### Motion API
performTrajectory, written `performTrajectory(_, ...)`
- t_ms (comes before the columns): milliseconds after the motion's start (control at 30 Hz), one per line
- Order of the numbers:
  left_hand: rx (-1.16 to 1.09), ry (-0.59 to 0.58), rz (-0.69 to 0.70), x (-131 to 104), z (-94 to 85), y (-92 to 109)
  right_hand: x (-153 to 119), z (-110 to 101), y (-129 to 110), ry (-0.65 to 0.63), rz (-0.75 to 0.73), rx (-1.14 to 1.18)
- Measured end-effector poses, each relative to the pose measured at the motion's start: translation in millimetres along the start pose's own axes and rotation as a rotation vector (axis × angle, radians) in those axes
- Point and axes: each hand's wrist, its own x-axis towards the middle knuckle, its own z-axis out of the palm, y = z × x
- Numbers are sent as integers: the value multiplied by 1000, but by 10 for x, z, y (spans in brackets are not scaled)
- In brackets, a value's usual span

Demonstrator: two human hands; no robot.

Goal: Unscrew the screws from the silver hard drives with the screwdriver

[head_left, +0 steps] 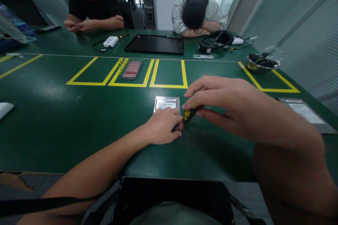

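Past the near edge of the green surface, about midway between its sides, the left hand lies palm down with fingers bent over a labelled hard drive, hiding its near part; whether it grips the drive I cannot tell. The right hand pinches a black-and-yellow screwdriver between thumb and fingertips, tilted, its lower end beside the left fingertips. Farther on, yellow tape outlines cross the surface, and a metal bowl stands near the right edge. A black panel lies near the far edge.
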Motion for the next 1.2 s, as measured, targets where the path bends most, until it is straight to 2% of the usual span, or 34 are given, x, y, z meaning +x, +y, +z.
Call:
performTrajectory(133, 23, 8, 4, -5, -2, -5, 30, -10, -42, -49, 26, 16)
performTrajectory(300, 15, 11, 2, -7, -5, 3, 46, 16, -64, -17, 67, 2)
performTrajectory(500, 47, 18, 4, -5, 3, 9, 37, 12, -31, -45, 4, 63)
performTrajectory(1200, 4, 4, -3, -14, 27, -16, 9, -30, 53, -31, -14, -3)
